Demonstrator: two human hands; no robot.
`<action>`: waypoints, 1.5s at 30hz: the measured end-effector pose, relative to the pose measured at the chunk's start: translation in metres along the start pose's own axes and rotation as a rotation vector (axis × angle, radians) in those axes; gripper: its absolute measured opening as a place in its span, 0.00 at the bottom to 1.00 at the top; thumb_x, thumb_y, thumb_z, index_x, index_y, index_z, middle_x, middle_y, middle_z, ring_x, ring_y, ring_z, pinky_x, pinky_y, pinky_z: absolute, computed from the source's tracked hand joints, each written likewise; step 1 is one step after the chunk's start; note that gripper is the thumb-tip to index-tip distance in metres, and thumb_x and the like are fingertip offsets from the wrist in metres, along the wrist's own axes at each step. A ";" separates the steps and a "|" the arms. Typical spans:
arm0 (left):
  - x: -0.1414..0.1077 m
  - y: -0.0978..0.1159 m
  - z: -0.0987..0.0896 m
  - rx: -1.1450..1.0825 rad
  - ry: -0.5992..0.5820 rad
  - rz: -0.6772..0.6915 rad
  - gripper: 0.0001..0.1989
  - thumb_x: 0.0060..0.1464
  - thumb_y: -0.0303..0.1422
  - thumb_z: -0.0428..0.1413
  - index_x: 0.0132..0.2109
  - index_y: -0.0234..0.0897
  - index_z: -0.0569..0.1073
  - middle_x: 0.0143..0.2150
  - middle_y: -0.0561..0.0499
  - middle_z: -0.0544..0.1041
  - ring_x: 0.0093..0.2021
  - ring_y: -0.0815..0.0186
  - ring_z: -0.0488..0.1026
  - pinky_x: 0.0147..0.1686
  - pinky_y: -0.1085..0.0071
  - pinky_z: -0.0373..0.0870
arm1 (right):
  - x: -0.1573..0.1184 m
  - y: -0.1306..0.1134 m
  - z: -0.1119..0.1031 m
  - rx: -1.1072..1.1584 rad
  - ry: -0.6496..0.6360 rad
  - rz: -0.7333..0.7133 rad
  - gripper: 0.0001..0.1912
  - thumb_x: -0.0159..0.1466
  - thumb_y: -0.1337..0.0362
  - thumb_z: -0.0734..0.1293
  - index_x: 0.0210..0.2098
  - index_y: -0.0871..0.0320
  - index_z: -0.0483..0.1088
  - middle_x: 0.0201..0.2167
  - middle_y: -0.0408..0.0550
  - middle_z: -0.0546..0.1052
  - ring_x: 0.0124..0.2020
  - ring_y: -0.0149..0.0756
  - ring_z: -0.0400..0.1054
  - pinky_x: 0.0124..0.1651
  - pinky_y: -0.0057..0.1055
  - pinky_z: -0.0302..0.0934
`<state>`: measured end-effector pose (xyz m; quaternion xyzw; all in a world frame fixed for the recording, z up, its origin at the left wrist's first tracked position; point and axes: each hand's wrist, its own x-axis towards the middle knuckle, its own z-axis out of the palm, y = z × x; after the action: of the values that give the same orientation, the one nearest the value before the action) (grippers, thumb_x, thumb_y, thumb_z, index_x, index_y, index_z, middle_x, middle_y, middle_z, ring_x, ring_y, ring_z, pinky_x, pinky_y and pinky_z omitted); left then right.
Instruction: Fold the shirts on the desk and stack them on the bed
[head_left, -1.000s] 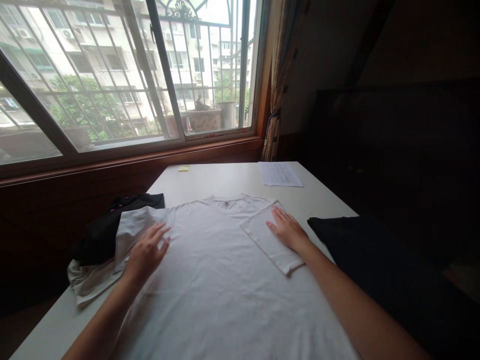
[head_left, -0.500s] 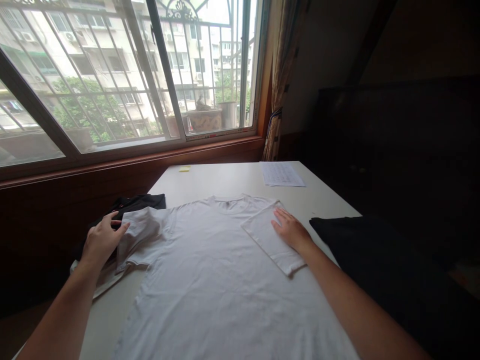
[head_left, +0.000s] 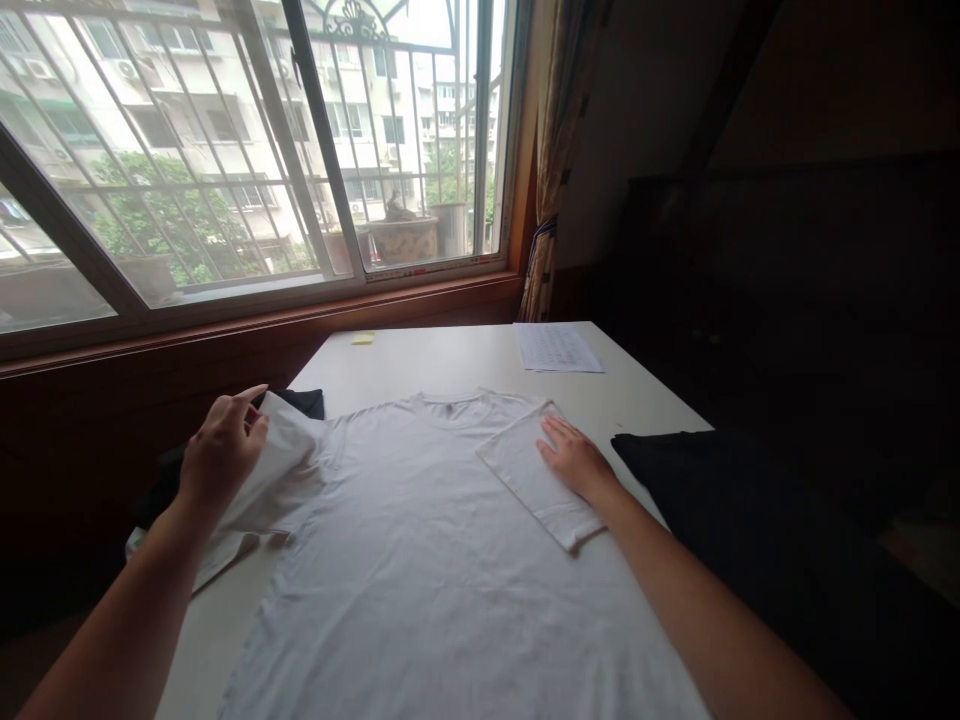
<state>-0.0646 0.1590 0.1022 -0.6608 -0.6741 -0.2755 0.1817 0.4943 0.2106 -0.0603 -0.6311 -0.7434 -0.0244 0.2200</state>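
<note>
A white T-shirt (head_left: 435, 540) lies spread on the white table, its neckline toward the far side. Its right sleeve is folded inward over the body, and my right hand (head_left: 576, 458) rests flat on that sleeve with its fingers extended. On the other side, my left hand (head_left: 225, 445) pinches the edge of the left sleeve between thumb and fingers and holds it raised off the table. The raised sleeve slopes down to the shirt's shoulder.
Dark cloth (head_left: 304, 402) lies behind the left sleeve, and a larger black cloth (head_left: 720, 500) is at the table's right edge. Printed paper (head_left: 557, 348) and a yellow note (head_left: 364, 339) sit at the far end of the table (head_left: 435, 355), below a window.
My left hand has closed on the left sleeve's edge and lifted it. My right hand stays on the folded sleeve. The view has shifted slightly.
</note>
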 end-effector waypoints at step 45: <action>-0.147 -0.022 0.047 -0.399 -0.275 0.119 0.09 0.63 0.36 0.53 0.48 0.43 0.74 0.39 0.51 0.76 0.36 0.63 0.77 0.39 0.68 0.74 | 0.113 -0.259 0.030 0.567 -0.242 -0.224 0.13 0.68 0.66 0.68 0.52 0.60 0.75 0.49 0.52 0.79 0.43 0.35 0.75 0.53 0.33 0.66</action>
<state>-0.0716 0.0719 -0.0271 -0.7535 -0.5846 -0.2993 -0.0298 0.2275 0.2724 0.0156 -0.4574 -0.8061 0.2351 0.2929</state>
